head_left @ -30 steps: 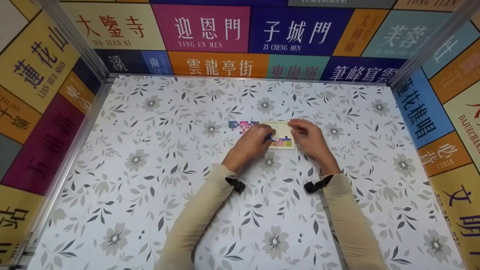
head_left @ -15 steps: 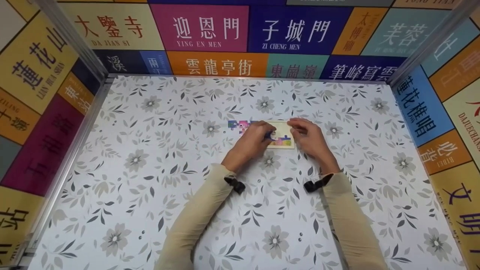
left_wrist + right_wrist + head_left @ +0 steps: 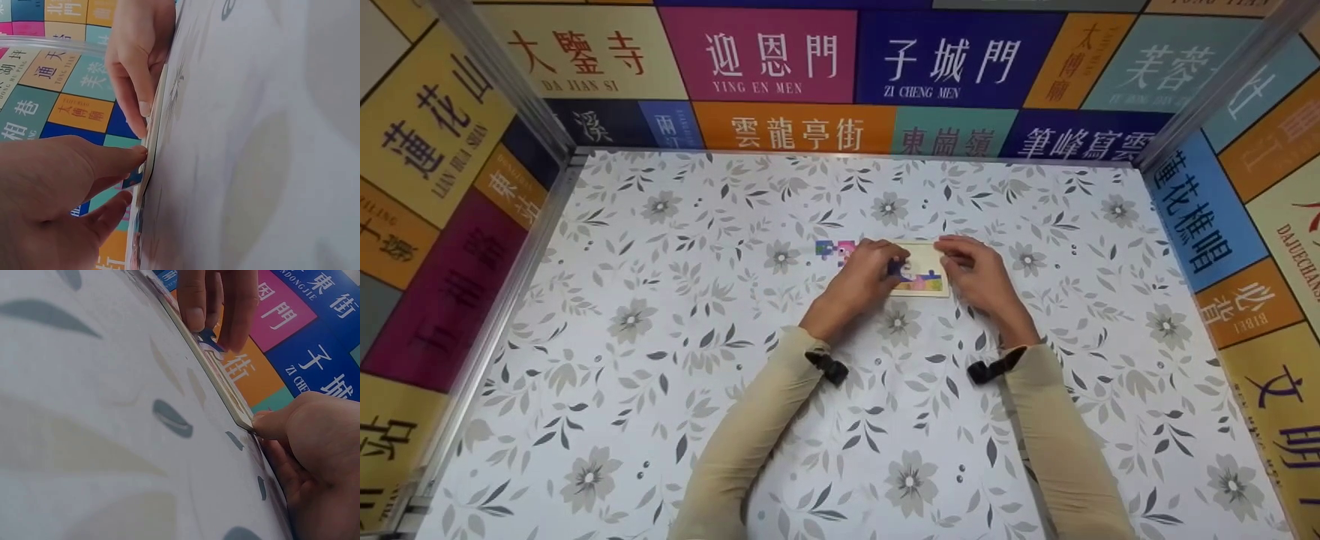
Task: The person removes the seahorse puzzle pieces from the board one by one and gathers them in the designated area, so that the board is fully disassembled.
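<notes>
Left grip [image 3: 861,274] is bent over the left part of the puzzle board [image 3: 924,255], with a dark blue puzzle piece [image 3: 132,180] pinched between thumb and fingers; whether the piece is touching the board cannot be told. Right grip [image 3: 981,271] is set at the board's right end, which is held between thumb and fingers. Behind each grip a beige sleeve [image 3: 757,420] and a black wrist device [image 3: 829,367] are seen.

Puzzle board is laid flat on the desk [image 3: 660,390], between the two grips, its left part covered by the left one. Along its near edge, fitted pieces [image 3: 928,283] in yellow, orange and blue-purple are shown; pale bare backing is exposed above them, toward the upper right. Just beyond the left grip, loose pieces (partly hidden, so not counted) are spread on the desk: a green-and-blue piece [image 3: 825,247] and a pink piece [image 3: 846,249] are visible.

Desk is covered with a white sheet printed with grey flowers and leaves. Farther out, it is enclosed by a back wall [image 3: 780,56] and side walls [image 3: 435,300], all tiled in coloured blocks with Chinese characters, and edged by metal rails [image 3: 506,75] at the corners.
</notes>
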`<state>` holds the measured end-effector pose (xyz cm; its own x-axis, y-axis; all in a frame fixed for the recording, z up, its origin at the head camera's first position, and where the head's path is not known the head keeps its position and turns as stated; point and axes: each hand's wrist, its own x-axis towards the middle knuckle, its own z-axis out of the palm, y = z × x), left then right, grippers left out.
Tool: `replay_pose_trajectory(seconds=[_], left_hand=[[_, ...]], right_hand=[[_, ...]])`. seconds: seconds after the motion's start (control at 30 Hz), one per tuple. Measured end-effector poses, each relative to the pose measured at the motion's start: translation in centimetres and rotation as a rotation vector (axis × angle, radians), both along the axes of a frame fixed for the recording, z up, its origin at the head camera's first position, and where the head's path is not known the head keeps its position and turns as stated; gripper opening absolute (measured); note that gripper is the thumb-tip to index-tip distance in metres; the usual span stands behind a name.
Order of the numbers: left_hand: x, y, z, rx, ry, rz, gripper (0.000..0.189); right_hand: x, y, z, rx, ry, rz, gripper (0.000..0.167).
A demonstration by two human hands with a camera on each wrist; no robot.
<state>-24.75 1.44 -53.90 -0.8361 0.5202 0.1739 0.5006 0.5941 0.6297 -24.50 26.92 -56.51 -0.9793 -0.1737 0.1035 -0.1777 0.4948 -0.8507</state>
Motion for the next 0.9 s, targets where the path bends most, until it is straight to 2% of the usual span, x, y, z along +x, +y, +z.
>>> replay_pose_trajectory(seconds=[0.2, 0.4, 0.67, 0.9], left_hand=[[-0.3, -0.63, 0.13, 0.039, -0.025, -0.041, 0.034], [-0.69, -0.92, 0.15, 0.012, -0.009, -0.091, 0.032], [-0.62, -0.89, 0.27, -0.035, -0.063, -0.075, 0.039], [-0.42, -0.78, 0.17, -0.029, -0.033, -0.075, 0.032]], right_hand=[[-0.04, -0.07, 0.11, -0.002, -0.003, 0.0, 0.033], [-0.01, -0.1, 0.09, -0.004, -0.004, 0.001, 0.033], [-0.02, -0.09, 0.1, 0.006, 0.0, -0.005, 0.033], [0.07, -0.05, 0.06, 0.003, 0.0, 0.001, 0.033]])
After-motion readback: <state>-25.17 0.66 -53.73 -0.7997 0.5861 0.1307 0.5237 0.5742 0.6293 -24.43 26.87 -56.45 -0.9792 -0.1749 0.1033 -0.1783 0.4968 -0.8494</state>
